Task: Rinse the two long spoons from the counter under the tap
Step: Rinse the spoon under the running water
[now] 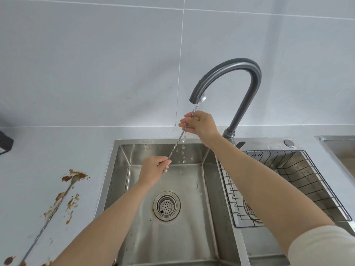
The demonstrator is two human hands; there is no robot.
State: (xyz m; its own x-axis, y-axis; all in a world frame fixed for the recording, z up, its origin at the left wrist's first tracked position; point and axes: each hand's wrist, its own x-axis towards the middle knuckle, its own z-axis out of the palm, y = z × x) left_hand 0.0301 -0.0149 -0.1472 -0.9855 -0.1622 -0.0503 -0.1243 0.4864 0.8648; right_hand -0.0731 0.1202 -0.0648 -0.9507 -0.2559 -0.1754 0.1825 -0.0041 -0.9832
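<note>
A long thin metal spoon [177, 144] slants over the left sink basin [192, 237]. Its bowl sits right under the spout of the grey curved tap [233, 64], where water runs down and drips off the twisted handle. My right hand [199, 125] pinches the upper part of the handle just below the bowl. My left hand [154, 168] grips the lower end. The second long spoon [50, 214] lies on the white counter at the left, smeared with brown sauce.
Brown sauce stains [72, 203] spread around the spoon on the counter. The drain strainer [166, 205] sits in the basin floor. A black wire rack [284, 187] fills the right basin. A dark object [5, 141] stands at the left edge.
</note>
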